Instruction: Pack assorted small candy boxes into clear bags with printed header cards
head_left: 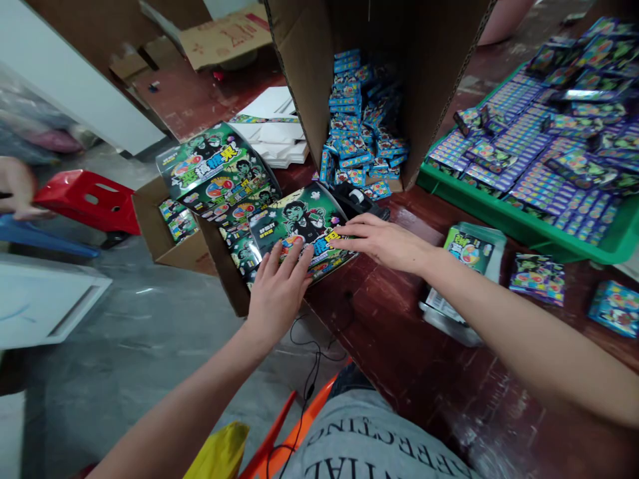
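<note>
Left hand lies unclamped, fingers apart, on your green pack, likely steadying it; right hand meets its three-o'clock edge, grip unclear

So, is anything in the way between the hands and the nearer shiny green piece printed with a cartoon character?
Nothing visible is: the bare left hand rests on the nearer shiny green cartoon-printed piece, and the bare right hand seems to touch its right side with its fingertips.
</note>
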Available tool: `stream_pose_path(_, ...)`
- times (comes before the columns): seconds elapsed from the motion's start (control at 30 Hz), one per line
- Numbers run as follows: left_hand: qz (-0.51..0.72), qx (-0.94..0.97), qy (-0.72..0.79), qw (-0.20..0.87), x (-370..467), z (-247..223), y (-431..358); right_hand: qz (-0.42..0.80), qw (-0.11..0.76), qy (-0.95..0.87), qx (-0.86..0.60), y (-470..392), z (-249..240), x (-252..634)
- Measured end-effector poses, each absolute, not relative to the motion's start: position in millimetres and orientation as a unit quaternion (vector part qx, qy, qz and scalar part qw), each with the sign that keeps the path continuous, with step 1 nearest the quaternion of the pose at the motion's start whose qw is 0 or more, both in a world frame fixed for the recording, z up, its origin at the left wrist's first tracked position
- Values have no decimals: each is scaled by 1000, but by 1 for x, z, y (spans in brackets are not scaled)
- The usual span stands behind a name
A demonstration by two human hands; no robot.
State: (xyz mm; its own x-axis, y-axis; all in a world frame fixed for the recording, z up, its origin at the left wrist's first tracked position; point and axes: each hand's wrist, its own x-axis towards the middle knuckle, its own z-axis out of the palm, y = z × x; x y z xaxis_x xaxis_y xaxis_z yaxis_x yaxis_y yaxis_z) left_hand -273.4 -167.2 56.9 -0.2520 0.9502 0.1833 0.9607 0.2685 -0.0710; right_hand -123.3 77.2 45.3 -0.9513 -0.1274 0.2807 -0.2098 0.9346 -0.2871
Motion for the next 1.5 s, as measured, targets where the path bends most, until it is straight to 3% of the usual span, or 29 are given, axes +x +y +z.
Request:
stream_pose_path(0.47,-32,-583,-805,109,-266,34,-172,100,115,-984,96,79,51,-124)
stream_pose_path(0.77,-79,-624,-771,101,-282,34,-177,131,107,-982,78,76,40,-120)
stream_pose_path(1.1,-63,-632,-767,92,-282,37,-177,132,163,-973,98,74,17,-115)
stream_pose_path(1.3,-13,-619,-780,87,-271,34,-176,152,151,-972,93,74,17,-112)
stream_pose_path(1.37,-8,-611,-786,90,-266,35,-173,196,208,-958,15,80,20,-114)
stream_pose_path(1.43,-8,-600,-794,97,-258,35,-166,298,279,-896,-174,92,21,-122)
stream_pose_path(1.5,-15,-583,-805,112,-250,33,-157,405,285,-792,-357,106,20,-136)
